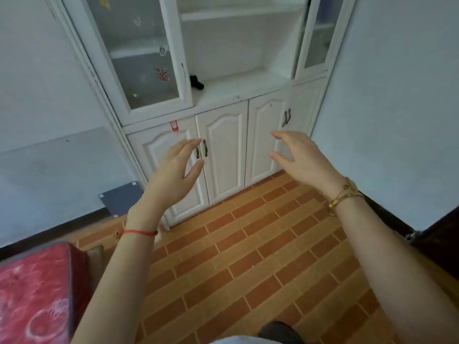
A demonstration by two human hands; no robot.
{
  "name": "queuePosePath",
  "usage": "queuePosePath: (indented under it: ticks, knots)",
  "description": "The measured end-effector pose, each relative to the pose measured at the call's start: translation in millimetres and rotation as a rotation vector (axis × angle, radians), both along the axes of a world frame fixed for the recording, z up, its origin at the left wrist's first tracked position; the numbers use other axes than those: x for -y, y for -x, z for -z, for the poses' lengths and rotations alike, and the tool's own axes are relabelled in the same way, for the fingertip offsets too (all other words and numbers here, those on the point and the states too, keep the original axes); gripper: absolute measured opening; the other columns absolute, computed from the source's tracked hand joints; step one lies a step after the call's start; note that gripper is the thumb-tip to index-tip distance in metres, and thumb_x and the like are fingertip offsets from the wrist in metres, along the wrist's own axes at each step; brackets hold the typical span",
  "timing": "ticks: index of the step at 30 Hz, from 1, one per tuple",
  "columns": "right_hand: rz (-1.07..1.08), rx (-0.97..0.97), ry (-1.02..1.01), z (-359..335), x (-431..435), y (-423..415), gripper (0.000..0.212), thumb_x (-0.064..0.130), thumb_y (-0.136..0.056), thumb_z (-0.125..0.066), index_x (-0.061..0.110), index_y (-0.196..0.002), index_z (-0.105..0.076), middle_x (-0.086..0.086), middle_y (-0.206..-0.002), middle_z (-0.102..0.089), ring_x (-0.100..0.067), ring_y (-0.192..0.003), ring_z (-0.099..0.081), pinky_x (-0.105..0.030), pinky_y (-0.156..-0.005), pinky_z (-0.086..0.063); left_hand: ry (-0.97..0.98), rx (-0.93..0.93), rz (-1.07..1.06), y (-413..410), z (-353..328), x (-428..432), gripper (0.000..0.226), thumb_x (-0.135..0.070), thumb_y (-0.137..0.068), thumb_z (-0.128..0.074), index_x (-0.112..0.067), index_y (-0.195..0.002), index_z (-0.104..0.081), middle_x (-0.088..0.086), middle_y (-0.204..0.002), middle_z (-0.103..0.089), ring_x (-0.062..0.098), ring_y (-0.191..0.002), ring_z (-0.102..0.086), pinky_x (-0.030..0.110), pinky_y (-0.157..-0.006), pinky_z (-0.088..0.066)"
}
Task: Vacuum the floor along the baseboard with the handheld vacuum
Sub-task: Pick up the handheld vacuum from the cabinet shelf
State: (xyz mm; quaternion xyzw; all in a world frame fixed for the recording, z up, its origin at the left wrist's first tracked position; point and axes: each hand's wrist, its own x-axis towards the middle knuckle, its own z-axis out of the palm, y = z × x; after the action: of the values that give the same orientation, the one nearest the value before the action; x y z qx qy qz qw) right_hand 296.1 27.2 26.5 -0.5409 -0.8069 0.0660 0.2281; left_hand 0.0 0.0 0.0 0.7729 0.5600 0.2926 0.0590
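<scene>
While both arms reach forward, left hand (173, 167) grip wide, empty | right hand (301, 158) grip wide, empty | small black handheld vacuum (196, 82) lies on white cabinet (223, 145) open shelf, well apart from hands | brick-pattern floor (248, 256) below

A small black object, possibly the handheld vacuum (196, 82), lies on its side on the white cabinet's open counter shelf (243, 88), near the left glass door.
</scene>
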Motion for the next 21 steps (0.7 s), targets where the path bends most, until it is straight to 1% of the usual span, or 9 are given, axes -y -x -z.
queuePosePath:
  ticks: [4, 10, 16, 19, 21]
  knots:
    - [0.026, -0.004, 0.058, 18.5, -17.5, 2.2, 0.053, 0.04, -0.099, -0.048, 0.017, -0.146, -0.039, -0.006, -0.147, -0.045, -0.023, -0.138, -0.034, -0.042, -0.114, -0.028, 0.062, 0.0, -0.005, 0.8, 15.5, -22.1, 0.052, -0.033, -0.103, -0.045, -0.018, -0.151, -0.035, 0.003, -0.152, -0.042, 0.021, -0.143, -0.034, 0.036, -0.118, -0.027]
    - [0.038, -0.005, 0.096, 50.4, -63.2, -0.4, 0.053, 0.041, -0.098, -0.048, 0.018, -0.145, -0.039, -0.005, -0.147, -0.045, -0.022, -0.138, -0.035, -0.042, -0.114, -0.029, 0.099, -0.014, 0.01, -5.6, 37.9, -66.2, 0.05, -0.031, -0.103, -0.046, -0.016, -0.15, -0.037, 0.003, -0.151, -0.043, 0.022, -0.143, -0.034, 0.041, -0.119, -0.029]
    - [0.006, -0.031, 0.124, 65.7, -136.5, -10.0, 0.052, 0.04, -0.098, -0.048, 0.018, -0.145, -0.039, -0.004, -0.146, -0.046, -0.021, -0.138, -0.036, -0.041, -0.114, -0.03, 0.112, -0.036, -0.015, -19.7, 46.0, -129.7, 0.051, -0.028, -0.102, -0.048, -0.015, -0.15, -0.037, 0.005, -0.152, -0.043, 0.022, -0.144, -0.032, 0.04, -0.12, -0.025]
    - [-0.019, -0.042, 0.124, 65.3, -183.5, -15.0, 0.053, 0.038, -0.099, -0.048, 0.016, -0.145, -0.039, -0.004, -0.146, -0.046, -0.021, -0.137, -0.036, -0.04, -0.114, -0.029, 0.111, -0.043, -0.027, -29.3, 42.1, -170.6, 0.051, -0.026, -0.102, -0.049, -0.015, -0.15, -0.037, 0.005, -0.152, -0.042, 0.023, -0.145, -0.031, 0.03, -0.118, -0.021]
    - [-0.027, -0.058, 0.129, 61.8, -216.0, -19.8, 0.053, 0.039, -0.099, -0.048, 0.016, -0.146, -0.039, -0.005, -0.146, -0.046, -0.021, -0.137, -0.036, -0.041, -0.114, -0.029, 0.111, -0.041, -0.035, -36.3, 36.9, -199.9, 0.052, -0.026, -0.102, -0.049, -0.015, -0.151, -0.036, 0.005, -0.153, -0.041, 0.023, -0.146, -0.03, 0.031, -0.119, -0.021]
